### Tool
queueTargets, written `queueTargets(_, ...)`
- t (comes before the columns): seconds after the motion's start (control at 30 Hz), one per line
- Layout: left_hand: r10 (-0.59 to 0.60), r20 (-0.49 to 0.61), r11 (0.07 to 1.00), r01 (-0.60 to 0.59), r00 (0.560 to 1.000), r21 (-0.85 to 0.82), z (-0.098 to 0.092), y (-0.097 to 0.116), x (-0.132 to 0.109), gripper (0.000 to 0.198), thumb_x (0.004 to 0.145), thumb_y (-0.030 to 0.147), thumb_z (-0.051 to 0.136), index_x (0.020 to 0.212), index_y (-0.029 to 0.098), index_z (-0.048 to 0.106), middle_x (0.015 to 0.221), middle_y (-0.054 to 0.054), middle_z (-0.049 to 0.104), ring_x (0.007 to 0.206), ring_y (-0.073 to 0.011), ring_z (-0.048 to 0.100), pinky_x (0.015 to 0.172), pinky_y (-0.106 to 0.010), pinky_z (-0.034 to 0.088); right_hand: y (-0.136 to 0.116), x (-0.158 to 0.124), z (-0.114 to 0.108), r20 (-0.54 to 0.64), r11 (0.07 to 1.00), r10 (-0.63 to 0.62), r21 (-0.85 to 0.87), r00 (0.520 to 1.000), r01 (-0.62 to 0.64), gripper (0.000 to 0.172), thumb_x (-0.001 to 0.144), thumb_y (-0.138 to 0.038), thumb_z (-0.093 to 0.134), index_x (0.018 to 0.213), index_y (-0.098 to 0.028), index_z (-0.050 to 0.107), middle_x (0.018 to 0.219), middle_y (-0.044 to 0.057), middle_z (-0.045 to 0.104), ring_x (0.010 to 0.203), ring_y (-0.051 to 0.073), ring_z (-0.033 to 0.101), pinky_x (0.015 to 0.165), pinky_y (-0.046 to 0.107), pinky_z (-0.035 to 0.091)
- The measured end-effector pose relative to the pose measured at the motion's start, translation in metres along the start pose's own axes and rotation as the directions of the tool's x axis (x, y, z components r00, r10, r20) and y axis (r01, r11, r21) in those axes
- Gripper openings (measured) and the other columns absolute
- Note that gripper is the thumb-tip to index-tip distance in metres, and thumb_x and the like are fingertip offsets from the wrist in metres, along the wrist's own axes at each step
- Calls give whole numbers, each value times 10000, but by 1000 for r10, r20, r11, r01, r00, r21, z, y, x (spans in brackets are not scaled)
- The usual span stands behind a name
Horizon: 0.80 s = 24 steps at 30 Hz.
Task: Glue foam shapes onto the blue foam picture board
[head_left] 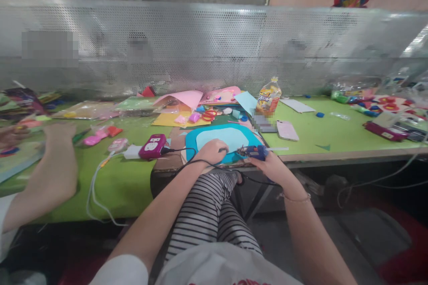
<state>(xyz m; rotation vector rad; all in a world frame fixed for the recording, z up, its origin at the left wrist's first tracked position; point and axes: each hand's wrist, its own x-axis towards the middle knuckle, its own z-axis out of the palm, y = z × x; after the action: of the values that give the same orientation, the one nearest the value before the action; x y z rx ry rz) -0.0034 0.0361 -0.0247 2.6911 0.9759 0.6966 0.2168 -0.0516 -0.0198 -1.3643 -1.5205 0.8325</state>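
Note:
My left hand (211,151) rests with curled fingers on a blue felt piece (230,137) that has a lighter blue shape on top, at the table's near edge. Whether the fingers hold anything is hidden. My right hand (267,164) is closed around a dark blue glue gun (252,152), its nozzle pointing left toward the felt. A black cord (187,160) runs from the gun across my lap to the left.
A magenta power strip (153,146) with white plugs lies left of the felt. A pink phone (286,130), a drink bottle (268,97), scissors and coloured foam scraps lie on the green table (310,136). Another person's forearm (55,169) rests at left. A perforated metal screen stands behind.

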Motion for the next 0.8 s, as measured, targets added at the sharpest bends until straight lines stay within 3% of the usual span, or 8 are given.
queueTargets(0.2,50,43,996,-53,998,72,-2,4,-2,316,774,155,445,968,193,691,1058,-46,670,1022,-179,574,941,-304,413,6,1,-9,-80,953,-27,-303,996,2,242,720,-441,588,726,-203,633,574,30,608,530,183,521,516,282,353)
queueTargets(0.33,66,156,985,-90,986,148,-1,9,-2,428,866,375,424,1250,227,541,1356,-49,493,1233,-203,450,1032,-351,326,9,5,-18,-177,937,-9,-344,984,-54,285,717,-480,585,662,-202,610,526,39,590,500,191,519,505,280,331)
queueTargets(0.47,33,258,978,-84,965,189,-3,13,-2,522,866,510,387,1334,284,439,1438,-21,384,1326,-228,338,1067,-410,267,8,9,-29,-221,909,36,-399,975,-124,341,723,-511,567,573,-205,579,460,38,540,459,191,511,491,286,325)
queueTargets(0.6,29,240,982,-72,970,174,-15,16,-2,459,863,509,398,1217,268,565,1358,-27,493,1264,-207,427,1035,-341,322,2,11,-35,-195,956,0,-288,981,-57,350,742,-488,551,568,-188,598,525,51,604,509,186,547,520,285,375)
queueTargets(0.7,-54,198,973,7,979,231,-21,18,2,431,903,444,331,1059,213,660,1186,-68,626,1153,-200,526,978,-315,373,-2,15,-35,-209,989,-27,-147,978,-4,347,741,-487,558,616,-169,617,595,50,642,519,157,543,506,263,392)
queueTargets(0.8,-144,155,950,93,977,297,-16,22,6,488,913,444,273,1236,201,546,1332,-99,511,1279,-250,397,1037,-421,299,-4,24,-30,-184,1000,-1,-24,983,-3,372,731,-511,566,633,-155,614,564,37,617,432,112,471,430,241,354)
